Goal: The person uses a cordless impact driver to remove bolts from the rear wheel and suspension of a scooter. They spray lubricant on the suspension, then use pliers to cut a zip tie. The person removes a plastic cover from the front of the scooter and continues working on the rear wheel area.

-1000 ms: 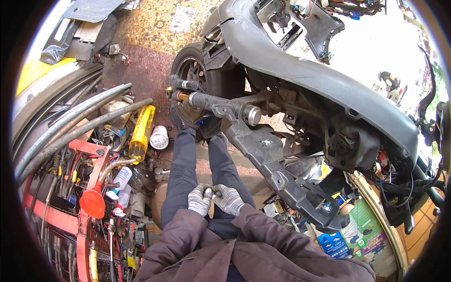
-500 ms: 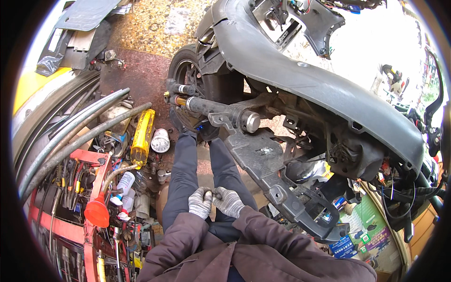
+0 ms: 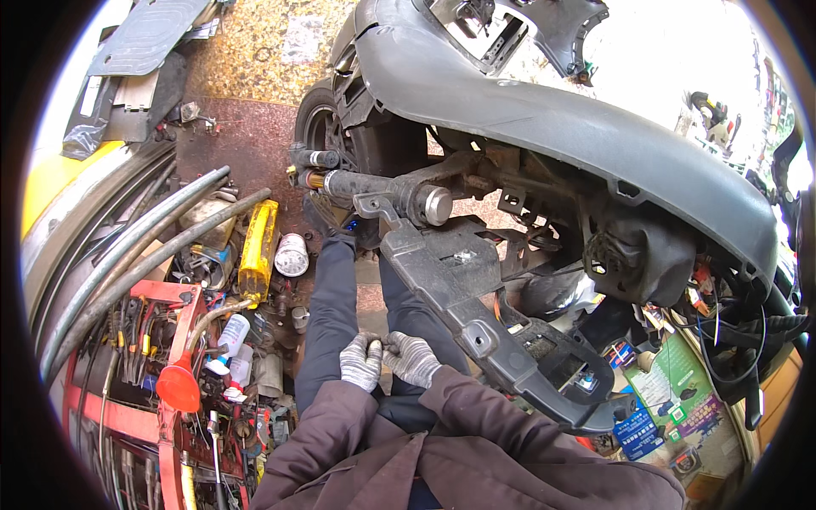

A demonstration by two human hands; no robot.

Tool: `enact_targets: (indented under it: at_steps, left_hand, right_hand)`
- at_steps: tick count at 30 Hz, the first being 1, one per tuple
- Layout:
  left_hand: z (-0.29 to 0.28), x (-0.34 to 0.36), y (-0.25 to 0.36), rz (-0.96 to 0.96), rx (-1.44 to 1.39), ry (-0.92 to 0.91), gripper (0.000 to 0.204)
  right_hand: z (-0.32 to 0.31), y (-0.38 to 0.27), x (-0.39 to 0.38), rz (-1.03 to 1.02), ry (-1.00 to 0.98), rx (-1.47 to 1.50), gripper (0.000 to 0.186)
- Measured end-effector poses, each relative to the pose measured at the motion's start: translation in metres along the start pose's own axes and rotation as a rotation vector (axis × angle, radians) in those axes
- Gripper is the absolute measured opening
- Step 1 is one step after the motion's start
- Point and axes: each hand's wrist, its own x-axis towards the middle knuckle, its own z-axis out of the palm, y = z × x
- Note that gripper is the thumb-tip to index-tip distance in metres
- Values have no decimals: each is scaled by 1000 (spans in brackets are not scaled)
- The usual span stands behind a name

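Note:
Both my hands wear grey-and-white striped knit gloves and meet above my lap, between my dark-trousered legs. My left hand [image 3: 361, 360] is closed with its fingers curled. Against it, my right hand [image 3: 411, 360] is closed too, fingertips bunched at the left's. Anything pinched between them is too small or hidden to make out. Just ahead and to the right, a black plastic bracket [image 3: 450, 293] juts from a partly stripped vehicle with a large grey body panel [image 3: 510, 115]. Neither hand touches it. A metal tube [image 3: 361, 184] with a shiny round end sits beyond my knees.
On the left, a red tool rack [image 3: 127, 416] holds many hand tools, with a red funnel [image 3: 178, 387] at its edge. Thick grey hoses [image 3: 149, 229] arch over it. Beside them stand a yellow container [image 3: 258, 246] and a white can [image 3: 291, 255]. A green printed board [image 3: 671, 382] lies right.
The vehicle and bracket have shifted left in the picture as the view turned slightly. My hands stay together in nearly the same pose.

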Motion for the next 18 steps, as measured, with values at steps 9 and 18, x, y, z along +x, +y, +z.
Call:
enact_targets:
  at_steps: [9,18]
  left_hand:
    - [8,-6,-9,-54,64,-10,13]
    - [25,-11,-32,-184,-87,-57,27]
  right_hand:
    - [-12,-11,-10,10,28,-10,23]
    - [-11,9,-8,77,-69,117,31]
